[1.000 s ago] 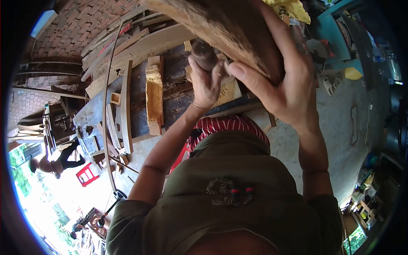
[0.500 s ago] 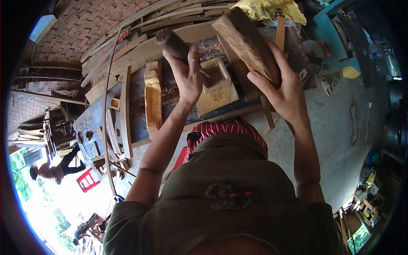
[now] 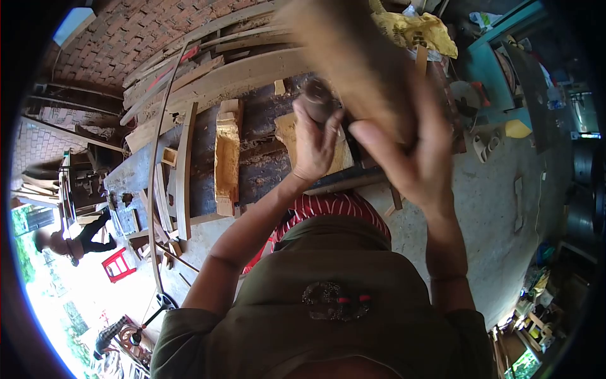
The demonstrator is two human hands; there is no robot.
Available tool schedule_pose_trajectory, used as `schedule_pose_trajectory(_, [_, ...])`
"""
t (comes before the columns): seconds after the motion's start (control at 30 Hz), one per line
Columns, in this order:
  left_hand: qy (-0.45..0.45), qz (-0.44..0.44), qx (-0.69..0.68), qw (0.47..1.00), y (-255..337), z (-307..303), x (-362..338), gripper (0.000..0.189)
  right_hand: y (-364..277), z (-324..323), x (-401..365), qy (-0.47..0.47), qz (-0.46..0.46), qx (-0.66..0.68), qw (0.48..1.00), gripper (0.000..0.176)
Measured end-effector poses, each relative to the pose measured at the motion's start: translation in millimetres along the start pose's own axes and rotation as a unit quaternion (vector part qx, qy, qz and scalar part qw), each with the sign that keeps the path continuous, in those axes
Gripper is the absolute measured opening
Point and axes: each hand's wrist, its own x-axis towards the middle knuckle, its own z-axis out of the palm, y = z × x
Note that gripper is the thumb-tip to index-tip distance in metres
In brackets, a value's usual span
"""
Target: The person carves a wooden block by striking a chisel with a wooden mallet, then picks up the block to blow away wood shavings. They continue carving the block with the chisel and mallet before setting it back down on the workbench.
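My left hand [image 3: 312, 145] is wrapped round the dark round handle [image 3: 317, 101] of a tool, whose lower end is hidden. My right hand [image 3: 420, 155] grips a thick wooden block [image 3: 353, 69], blurred by motion, raised beside and above the handle. Beneath my hands a pale wooden board [image 3: 288, 134] lies on the dark workbench [image 3: 262, 151], partly covered by them. To the left on the bench rests a hollowed-out wooden piece [image 3: 227, 158] with a rough yellowish inside.
Long planks [image 3: 252, 72] are piled along the bench's far side by a brick wall. A yellow sack [image 3: 420, 31] lies at the far right. A red stool [image 3: 118, 265] and a person [image 3: 76, 243] are at the left. Sandals [image 3: 486, 145] lie on the floor.
My left hand with the handle has moved right and now holds the handle more upright. The block in my right hand has shifted toward the upper left, and the recessed wooden piece is hidden.
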Motion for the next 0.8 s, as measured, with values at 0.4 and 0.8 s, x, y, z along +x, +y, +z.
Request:
schedule_pose_trajectory(0.4, [0.203, -0.192, -0.170, 0.945, -12.1, -45.6, 14.0, 0.023, 207.6, 16.9, -124.6, -0.074, 0.308, -0.154, 0.936, 0.076])
schedule_pose_trajectory(0.8, [0.424, -0.201, -0.195, 0.862, -8.4, -137.9, -28.8, 0.019, 231.6, 39.5, -96.1, -0.147, 0.081, -0.132, 0.977, 0.093])
